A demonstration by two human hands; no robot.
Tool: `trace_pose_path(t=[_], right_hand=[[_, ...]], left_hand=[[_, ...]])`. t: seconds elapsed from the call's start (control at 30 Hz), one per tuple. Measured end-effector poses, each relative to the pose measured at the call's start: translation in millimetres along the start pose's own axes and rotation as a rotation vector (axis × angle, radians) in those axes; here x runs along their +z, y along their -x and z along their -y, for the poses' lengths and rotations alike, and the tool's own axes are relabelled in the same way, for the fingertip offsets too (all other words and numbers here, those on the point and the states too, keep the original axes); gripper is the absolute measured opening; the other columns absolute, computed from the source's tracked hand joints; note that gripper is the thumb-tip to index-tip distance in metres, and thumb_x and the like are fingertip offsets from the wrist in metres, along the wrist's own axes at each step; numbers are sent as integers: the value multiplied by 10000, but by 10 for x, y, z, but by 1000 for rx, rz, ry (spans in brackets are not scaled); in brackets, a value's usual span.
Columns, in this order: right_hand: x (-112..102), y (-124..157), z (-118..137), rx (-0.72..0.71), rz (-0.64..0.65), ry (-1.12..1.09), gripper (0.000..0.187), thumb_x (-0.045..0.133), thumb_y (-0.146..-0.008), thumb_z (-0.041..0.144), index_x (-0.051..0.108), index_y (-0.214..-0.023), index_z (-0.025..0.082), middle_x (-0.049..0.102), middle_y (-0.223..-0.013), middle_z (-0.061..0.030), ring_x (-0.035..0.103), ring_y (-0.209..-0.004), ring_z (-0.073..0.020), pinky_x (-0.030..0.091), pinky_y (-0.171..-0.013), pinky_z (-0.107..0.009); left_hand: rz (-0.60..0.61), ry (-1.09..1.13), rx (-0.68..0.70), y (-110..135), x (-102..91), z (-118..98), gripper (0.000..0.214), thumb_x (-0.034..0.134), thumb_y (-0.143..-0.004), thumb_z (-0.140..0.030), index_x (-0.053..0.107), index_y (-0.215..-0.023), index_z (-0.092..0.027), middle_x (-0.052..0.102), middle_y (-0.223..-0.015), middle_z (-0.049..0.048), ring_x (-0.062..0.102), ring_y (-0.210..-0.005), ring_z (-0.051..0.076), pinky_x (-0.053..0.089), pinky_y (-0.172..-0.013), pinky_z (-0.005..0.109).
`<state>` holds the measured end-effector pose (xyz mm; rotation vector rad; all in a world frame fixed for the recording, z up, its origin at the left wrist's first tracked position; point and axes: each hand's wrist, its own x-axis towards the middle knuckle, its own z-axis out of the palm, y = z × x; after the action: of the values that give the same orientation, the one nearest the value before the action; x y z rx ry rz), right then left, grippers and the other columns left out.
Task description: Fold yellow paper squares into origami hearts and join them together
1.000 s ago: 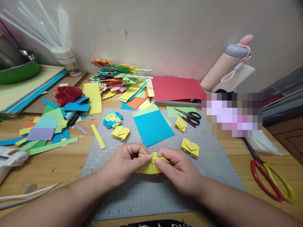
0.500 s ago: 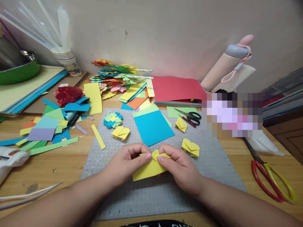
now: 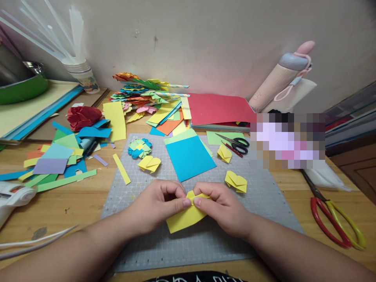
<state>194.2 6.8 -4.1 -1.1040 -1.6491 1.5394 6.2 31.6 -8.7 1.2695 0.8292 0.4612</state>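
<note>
Between my two hands is a partly folded sheet of yellow paper [image 3: 185, 219], held over the grey cutting mat [image 3: 158, 250]. My left hand [image 3: 164, 199] pinches its folded upper edge with thumb and forefinger. Close beside it, my right hand [image 3: 219, 205] pinches the same fold from the other side, the thumb tips nearly meeting. A small folded tab stands up between the fingers. Beyond the hands lie blue square paper [image 3: 189, 158] and folded yellow paper pieces: one [image 3: 149, 163] on the left, one [image 3: 224, 153] at the back and another [image 3: 236, 181] on the right.
A blue-green paper flower [image 3: 140, 148] and a yellow strip [image 3: 121, 169] lie on the mat's left. Black scissors [image 3: 239, 145] rest at its back right. Larger red-and-yellow-handled scissors [image 3: 331, 219] lie off the right edge. Paper scraps [image 3: 49, 166] and a glue gun [image 3: 14, 196] occupy the left.
The yellow paper has tilted and shifted slightly toward me. Both hands keep their pinch, with the thumbs a little lower and closer together.
</note>
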Motion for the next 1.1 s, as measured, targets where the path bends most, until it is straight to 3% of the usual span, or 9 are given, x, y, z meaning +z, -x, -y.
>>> trace_pose_path(t=[0.27,0.43,0.53,0.67,0.83,1.1], right_hand=[[49,37,-3,24,-7,-33,227,485,-842,259,456,-627,189,460,-558,37,399,-532,-99,312,-497,-223],[88,31,-65,136,42,-328,219,537,-841,343,497,-699,181,493,-607,32,480,-541,-100,409,-504,-224],[77,4,-70,128,-2,-436,244,590,-821,390,505,-724,183,506,-633,34,508,-544,-99,450,-510,-232],[53,-22,-60,99,-111,-365,238,624,-812,362,521,-706,177,499,-615,41,488,-540,-86,413,-504,-207],[65,-28,-82,72,-112,-337,201,636,-807,344,535,-772,174,497,-645,42,465,-557,-84,387,-502,-204],[80,-35,-77,76,-128,-267,166,622,-811,301,533,-764,169,495,-663,41,444,-583,-80,380,-534,-202]], left_hand=[[-97,-109,14,27,63,10,250,617,-771,-339,517,-626,-161,515,-679,1,447,-648,125,349,-586,261],[-109,-95,73,34,83,24,236,614,-774,-298,493,-623,-164,507,-669,-10,459,-635,117,360,-587,253],[-126,-15,130,23,66,37,252,607,-800,-315,502,-627,-165,517,-694,-6,478,-641,117,364,-577,249],[-129,5,179,4,35,57,243,623,-810,-303,550,-627,-161,523,-690,-5,475,-664,122,363,-606,258],[-167,42,239,2,43,55,238,620,-824,-293,575,-630,-162,530,-708,-8,486,-701,120,378,-659,260],[-205,172,113,-17,55,67,198,672,-764,-291,546,-681,-163,529,-684,-25,478,-649,100,380,-607,229]])
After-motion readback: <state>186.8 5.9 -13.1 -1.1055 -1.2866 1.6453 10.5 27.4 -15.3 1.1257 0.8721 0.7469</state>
